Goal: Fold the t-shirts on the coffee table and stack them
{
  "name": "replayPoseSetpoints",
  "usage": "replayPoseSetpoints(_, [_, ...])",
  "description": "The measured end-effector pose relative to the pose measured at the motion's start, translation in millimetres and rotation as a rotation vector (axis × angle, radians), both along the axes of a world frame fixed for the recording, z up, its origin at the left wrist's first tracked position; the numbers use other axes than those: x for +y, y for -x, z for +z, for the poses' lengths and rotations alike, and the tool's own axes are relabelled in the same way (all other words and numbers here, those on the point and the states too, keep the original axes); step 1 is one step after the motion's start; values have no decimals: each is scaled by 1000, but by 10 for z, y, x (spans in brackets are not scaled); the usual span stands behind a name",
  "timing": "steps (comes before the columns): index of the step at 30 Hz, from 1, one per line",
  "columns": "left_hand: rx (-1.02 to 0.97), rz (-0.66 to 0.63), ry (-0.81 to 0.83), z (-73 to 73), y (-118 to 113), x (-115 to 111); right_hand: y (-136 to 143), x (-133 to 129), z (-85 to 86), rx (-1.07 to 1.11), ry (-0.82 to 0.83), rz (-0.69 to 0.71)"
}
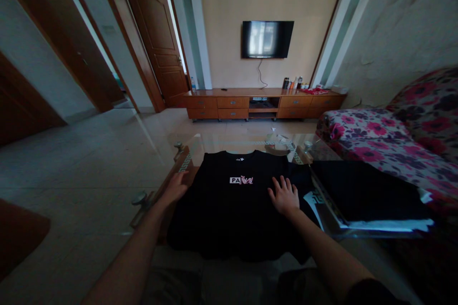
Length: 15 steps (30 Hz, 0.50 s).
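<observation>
The black shirt (232, 205) lies spread flat, unfolded, on the glass table (214, 145), the right hand (284, 195) pressing it open-fingered, the left hand (175, 187) open at its edge

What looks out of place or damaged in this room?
The wall on the right looks damaged: its surface is cracked and peeling. The black T-shirt lies flat under the left hand and right hand.
</observation>
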State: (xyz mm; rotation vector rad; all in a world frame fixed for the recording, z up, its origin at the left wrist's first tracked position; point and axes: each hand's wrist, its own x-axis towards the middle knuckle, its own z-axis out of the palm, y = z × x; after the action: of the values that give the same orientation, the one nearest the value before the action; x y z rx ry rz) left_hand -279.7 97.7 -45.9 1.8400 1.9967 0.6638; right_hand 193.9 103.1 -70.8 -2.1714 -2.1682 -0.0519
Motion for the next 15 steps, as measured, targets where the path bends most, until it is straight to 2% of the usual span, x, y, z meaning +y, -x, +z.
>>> replayPoseSetpoints(1, [-32, 24, 49, -4, 67, -29, 5, 0, 4, -2, 6, -2])
replayPoseSetpoints(3, [-86, -25, 140, -39, 159, -113, 15, -2, 14, 0, 19, -9])
replayPoseSetpoints(7, [-100, -121, 146, -69, 196, -262, 24, -12, 41, 9, 46, -12])
replayPoseSetpoints(12, [-36, -47, 166, 21, 117, -256, 16, -5, 34, 7, 30, -6])
replayPoseSetpoints(15, [4, 26, 170, 7, 59, -175, 13, 6, 16, -2, 26, -9])
